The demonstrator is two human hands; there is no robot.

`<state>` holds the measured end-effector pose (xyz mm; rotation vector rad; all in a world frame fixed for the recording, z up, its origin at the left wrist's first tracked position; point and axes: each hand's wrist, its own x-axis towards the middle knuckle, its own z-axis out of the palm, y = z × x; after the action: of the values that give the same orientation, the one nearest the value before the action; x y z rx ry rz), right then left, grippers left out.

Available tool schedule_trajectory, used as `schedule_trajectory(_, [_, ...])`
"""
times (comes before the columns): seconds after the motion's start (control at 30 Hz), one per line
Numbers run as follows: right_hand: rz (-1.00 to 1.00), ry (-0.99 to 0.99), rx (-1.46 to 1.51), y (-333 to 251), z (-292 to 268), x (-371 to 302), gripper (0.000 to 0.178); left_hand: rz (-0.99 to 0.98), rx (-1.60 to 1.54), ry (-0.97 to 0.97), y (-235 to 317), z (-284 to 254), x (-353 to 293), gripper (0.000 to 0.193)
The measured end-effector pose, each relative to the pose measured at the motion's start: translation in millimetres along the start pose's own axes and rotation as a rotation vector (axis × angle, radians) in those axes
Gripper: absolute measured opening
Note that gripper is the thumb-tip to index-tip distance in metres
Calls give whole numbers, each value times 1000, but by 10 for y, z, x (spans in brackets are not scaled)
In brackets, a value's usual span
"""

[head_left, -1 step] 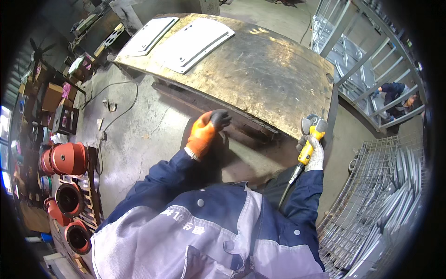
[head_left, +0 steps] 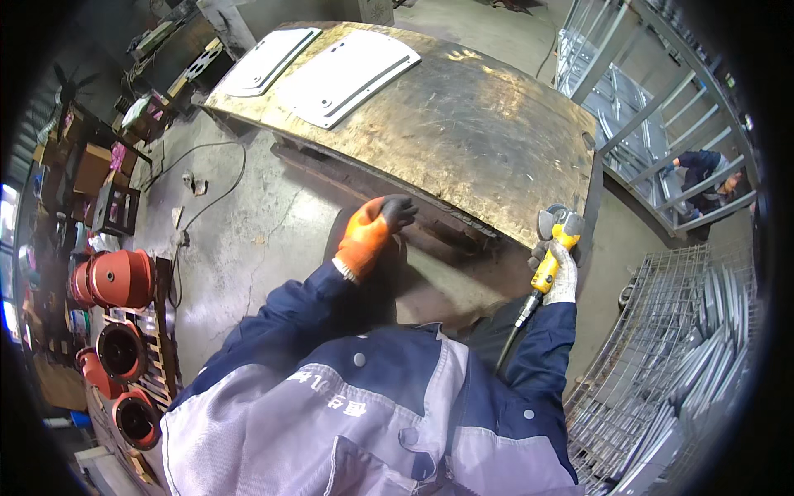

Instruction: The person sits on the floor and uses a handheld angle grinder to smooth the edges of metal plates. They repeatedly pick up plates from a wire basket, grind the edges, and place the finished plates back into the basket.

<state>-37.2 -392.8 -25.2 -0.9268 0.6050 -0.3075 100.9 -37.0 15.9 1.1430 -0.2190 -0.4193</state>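
My right hand (head_left: 561,274), in a whitish glove with dark fingers, is wrapped round a yellow angle grinder (head_left: 547,269). The grinder's round guarded head (head_left: 558,219) is at the right front corner of the worn workbench (head_left: 496,140); whether it touches the top I cannot tell. A dark hose (head_left: 509,343) runs from its rear end toward my body. Off the bench's front edge, my left hand (head_left: 370,234), in an orange glove with dark fingertips, hangs in the air with fingers curled together and nothing visible in them. Two white panels (head_left: 351,74) (head_left: 269,62) lie at the bench's far left.
At left, red drum-shaped housings (head_left: 124,279) stand by a wooden pallet (head_left: 165,331). A cable (head_left: 240,178) crosses the floor. To the right is a wire-mesh basket (head_left: 662,331) of metal strips. Beyond it, a person (head_left: 703,169) bends beside a metal frame rack (head_left: 653,124).
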Motion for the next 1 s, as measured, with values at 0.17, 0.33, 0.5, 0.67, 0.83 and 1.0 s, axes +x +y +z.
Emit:
schedule_trajectory(0.17, [-26,151,-200,-98,118,-24,35,-64,135,-52,-54,233,16,31])
schedule_trajectory(0.33, [-42,230,-504,-187,237,-65,31,-34,364,-173,-153,359,29,28])
schedule_trajectory(0.5, [-344,397,-1052,-57,227,-219,47,-37,176,-377,-559,611,111,28])
schedule_trajectory(0.67, [-102,555,-1088,18,334,-424,50,-75,269,-516,-860,832,164,26])
schedule_trajectory(0.83, [-180,627,-1077,-75,429,-295,56,-110,221,-525,-831,925,67,23])
schedule_trajectory(1.0, [-180,503,-1057,-267,449,55,52,-59,255,-502,-826,996,40,26])
